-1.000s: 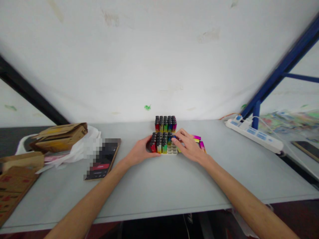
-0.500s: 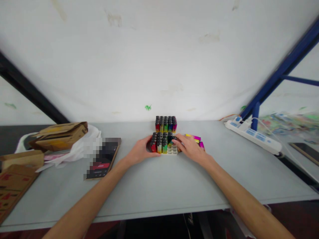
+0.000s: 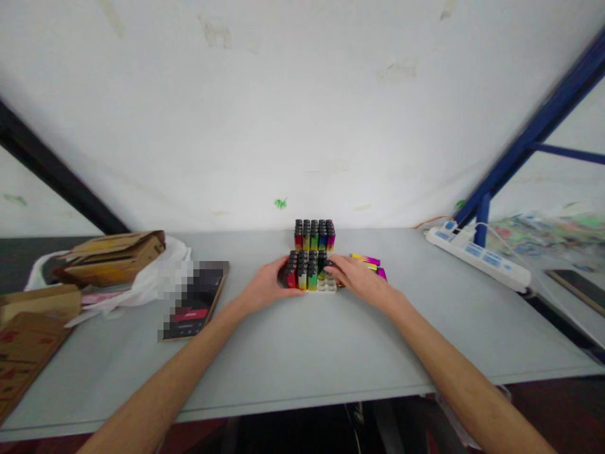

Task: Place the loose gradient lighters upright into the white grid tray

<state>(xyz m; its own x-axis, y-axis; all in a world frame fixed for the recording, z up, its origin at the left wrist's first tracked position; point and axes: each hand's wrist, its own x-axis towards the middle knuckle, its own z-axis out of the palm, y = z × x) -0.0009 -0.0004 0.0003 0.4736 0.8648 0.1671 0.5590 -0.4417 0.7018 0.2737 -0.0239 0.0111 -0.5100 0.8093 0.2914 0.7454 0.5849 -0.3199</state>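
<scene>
Lighters with black tops stand in rows in a white tray [image 3: 326, 290]: red lighters [image 3: 292, 279] at the left, then yellow, then green lighters [image 3: 312, 281]. The tray's front right holes show bare. My left hand [image 3: 263, 288] grips the tray's left side, thumb along the front and fingers round behind the red row. On the right, my right hand [image 3: 362, 279] pinches a dark-topped lighter [image 3: 327, 267] above the holes, partly hidden by the fingers. Beside and behind that hand lie loose lighters [image 3: 366, 259], pink, yellow and purple.
A second block of upright lighters [image 3: 314, 236] stands behind the tray, near the wall. To the left lie a phone-like dark device [image 3: 196, 299], a white plastic bag [image 3: 151, 274] and cardboard boxes [image 3: 113, 258]. A power strip [image 3: 479, 257] and another phone [image 3: 579, 287] are at the right.
My right hand has shifted very slightly left, over the tray's right part, with the lighter in its fingers. My left hand stays on the tray.
</scene>
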